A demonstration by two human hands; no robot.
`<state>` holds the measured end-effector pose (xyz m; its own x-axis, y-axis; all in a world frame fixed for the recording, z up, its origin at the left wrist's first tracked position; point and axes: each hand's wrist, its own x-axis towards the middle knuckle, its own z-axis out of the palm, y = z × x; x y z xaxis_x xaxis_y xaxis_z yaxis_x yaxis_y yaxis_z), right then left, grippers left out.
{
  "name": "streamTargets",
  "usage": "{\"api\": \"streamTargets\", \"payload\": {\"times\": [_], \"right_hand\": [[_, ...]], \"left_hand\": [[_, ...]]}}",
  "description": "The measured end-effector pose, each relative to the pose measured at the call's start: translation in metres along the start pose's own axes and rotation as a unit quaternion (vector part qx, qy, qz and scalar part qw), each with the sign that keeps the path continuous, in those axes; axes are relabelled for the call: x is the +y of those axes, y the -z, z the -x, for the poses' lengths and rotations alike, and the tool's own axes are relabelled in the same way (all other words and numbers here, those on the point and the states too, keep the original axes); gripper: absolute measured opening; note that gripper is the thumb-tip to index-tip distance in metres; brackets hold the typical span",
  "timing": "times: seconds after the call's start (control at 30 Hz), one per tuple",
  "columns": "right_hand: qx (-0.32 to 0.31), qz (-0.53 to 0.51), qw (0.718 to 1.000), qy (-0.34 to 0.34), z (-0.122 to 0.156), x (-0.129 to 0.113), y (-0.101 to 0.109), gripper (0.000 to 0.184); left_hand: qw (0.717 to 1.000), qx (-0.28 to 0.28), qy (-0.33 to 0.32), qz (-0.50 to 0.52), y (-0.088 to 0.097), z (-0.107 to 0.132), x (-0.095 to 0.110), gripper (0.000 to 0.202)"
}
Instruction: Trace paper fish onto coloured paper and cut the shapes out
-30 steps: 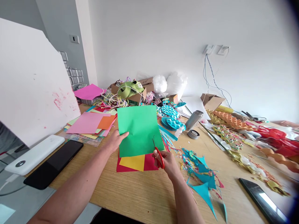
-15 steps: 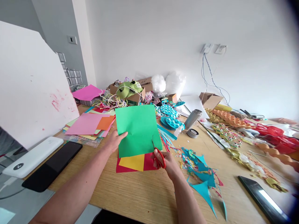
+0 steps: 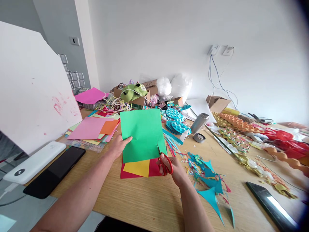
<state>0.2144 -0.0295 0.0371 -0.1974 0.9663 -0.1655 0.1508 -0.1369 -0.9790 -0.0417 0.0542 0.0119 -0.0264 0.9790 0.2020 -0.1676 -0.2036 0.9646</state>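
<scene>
My left hand (image 3: 120, 145) pinches the left edge of a green paper sheet (image 3: 142, 133) and holds it up, tilted, over the wooden table (image 3: 149, 199). In my right hand (image 3: 173, 169) are red-handled scissors (image 3: 164, 161), fingers through the loops, blades at the sheet's lower right edge. Under the green sheet lie a yellow sheet (image 3: 137, 168) and a red sheet (image 3: 154, 169), flat on the table.
A stack of coloured papers (image 3: 93, 129) lies at left beside a white board (image 3: 29, 90). A black phone (image 3: 54, 170) and white power bank (image 3: 33, 162) sit at front left. Teal paper scraps (image 3: 207, 183), a metal flask (image 3: 200, 123), a tape roll (image 3: 200, 138) and another phone (image 3: 272, 206) are at right.
The scissors' blades have closed in slightly on the green sheet's lower right edge, and the sheet has shifted a little. The left hand keeps its grip.
</scene>
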Motion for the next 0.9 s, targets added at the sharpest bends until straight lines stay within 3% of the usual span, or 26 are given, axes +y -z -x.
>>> {"api": "streamTargets", "payload": {"times": [0.6,0.9], "right_hand": [[0.086,0.147,0.985,0.037,-0.0061,0.0012,-0.0028,0.055],[0.096,0.135,0.985,0.034,-0.0073,0.0022,-0.0039,0.055]], "left_hand": [[0.998,-0.028,0.016,0.05,-0.0024,0.0007,0.0035,0.059],[0.997,-0.02,0.02,0.066,-0.0051,0.0021,0.0076,0.063]]}}
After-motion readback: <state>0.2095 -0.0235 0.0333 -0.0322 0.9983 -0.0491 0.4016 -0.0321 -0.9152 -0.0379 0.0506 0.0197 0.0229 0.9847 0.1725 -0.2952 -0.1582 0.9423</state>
